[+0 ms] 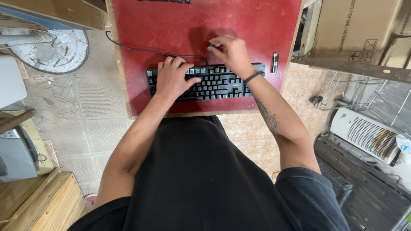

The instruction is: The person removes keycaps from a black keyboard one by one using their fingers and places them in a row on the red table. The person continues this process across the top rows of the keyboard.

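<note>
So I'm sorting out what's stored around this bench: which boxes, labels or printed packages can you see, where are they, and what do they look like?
Cardboard box: top right, on a metal shelf beside the red table; brown, rectangular, with dark printed lettering and small square handling symbols on its side.
Plastic package: far right edge, by the white grilled appliance; crumpled, white and blue, mostly cut off.
No screens or signs are visible.

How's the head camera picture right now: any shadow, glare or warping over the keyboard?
Head view: even light, no glare on the keyboard; the right hand casts a soft shadow on the red tabletop; focus is sharp at the left hand; wide-angle bending shows toward the edges, at the shelf.
</note>
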